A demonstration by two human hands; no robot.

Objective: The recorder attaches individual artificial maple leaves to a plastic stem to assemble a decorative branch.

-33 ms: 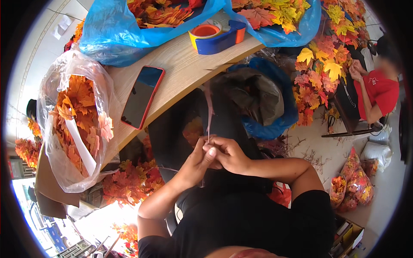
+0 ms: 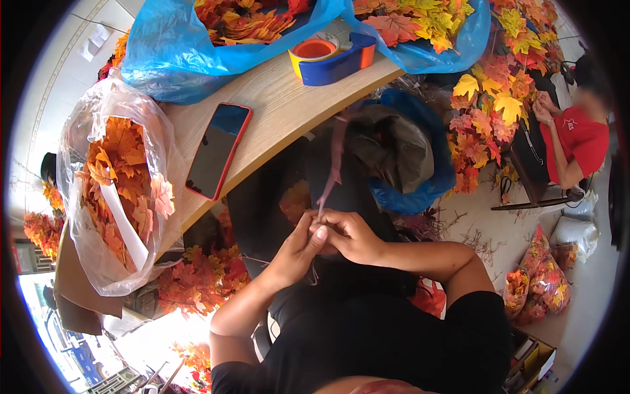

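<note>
Pink strip rises from both hands, left hand and right hand pressed together below the tabletop, fingers pinched shut on it. Phone, tape dispenser and leaf bags crowd the wood above.

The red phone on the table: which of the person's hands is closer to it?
Left. The left hand is below and right of the red phone, off the table edge; the right hand, pressed against it, lies farther right.
</note>
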